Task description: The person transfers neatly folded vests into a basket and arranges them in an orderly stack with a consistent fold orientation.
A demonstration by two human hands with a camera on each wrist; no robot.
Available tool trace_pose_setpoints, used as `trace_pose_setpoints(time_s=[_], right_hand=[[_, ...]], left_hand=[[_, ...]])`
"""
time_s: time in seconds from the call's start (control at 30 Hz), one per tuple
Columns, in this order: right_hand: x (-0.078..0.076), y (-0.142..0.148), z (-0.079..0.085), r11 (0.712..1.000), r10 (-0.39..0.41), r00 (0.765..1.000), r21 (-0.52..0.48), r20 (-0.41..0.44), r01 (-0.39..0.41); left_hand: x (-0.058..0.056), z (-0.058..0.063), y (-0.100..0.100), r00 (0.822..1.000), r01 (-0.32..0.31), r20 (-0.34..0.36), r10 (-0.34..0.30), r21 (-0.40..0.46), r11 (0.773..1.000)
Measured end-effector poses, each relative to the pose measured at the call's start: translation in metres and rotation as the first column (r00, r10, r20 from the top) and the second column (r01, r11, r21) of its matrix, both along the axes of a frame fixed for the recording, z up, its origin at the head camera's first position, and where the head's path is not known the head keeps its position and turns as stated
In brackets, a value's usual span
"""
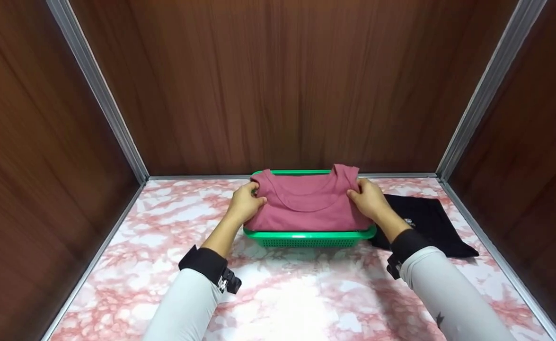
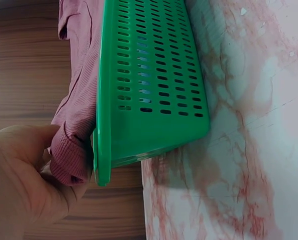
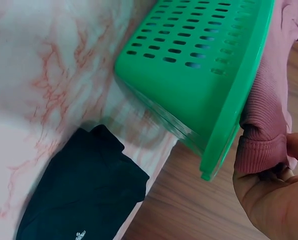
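Observation:
A pink ribbed top [image 1: 301, 208] with a wide scooped neckline lies across the green plastic basket [image 1: 306, 235]. My left hand [image 1: 245, 202] pinches its left side between thumb and fingers; in the left wrist view a rolled fold of the top [image 2: 71, 155] sits in that grip beside the basket rim. On the opposite side my right hand [image 1: 368, 198] holds the other edge, and the right wrist view has the ribbed fabric [image 3: 261, 150] between thumb and fingers. The top hides what the basket contains.
Right of the basket, a folded black garment [image 1: 429, 225] with a small white print lies on the pink-and-white marbled surface [image 1: 278, 293]. Brown wood-grain panels [image 1: 287, 85] with grey metal edging rise at the back and both sides.

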State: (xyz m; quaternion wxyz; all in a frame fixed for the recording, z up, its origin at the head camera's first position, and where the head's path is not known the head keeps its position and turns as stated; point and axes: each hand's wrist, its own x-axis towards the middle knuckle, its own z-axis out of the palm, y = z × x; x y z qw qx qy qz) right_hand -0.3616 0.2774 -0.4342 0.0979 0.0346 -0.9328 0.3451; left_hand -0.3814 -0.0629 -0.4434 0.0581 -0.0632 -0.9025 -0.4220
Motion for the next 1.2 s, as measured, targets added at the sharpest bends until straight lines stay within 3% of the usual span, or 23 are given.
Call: trace_pose_setpoints(time_s=[0.3, 0.53, 1.2], right_hand=[[0.001, -0.003, 0.001, 1.0, 0.007, 1.0, -0.005, -0.03, -0.007], [0.002, -0.004, -0.001, 1.0, -0.006, 1.0, 0.013, -0.001, 0.006], [0.001, -0.004, -0.004, 0.997, -0.043, 0.999, 0.067, 0.023, 0.041]], left_hand=[[0.0, -0.003, 0.001, 1.0, -0.014, -0.007, 0.014, 0.0, 1.0], [0.001, -0.005, 0.004, 0.999, -0.019, -0.037, 0.017, -0.057, 0.998], [0.001, -0.002, 0.014, 0.997, -0.07, -0.03, 0.066, -0.145, 0.987]])
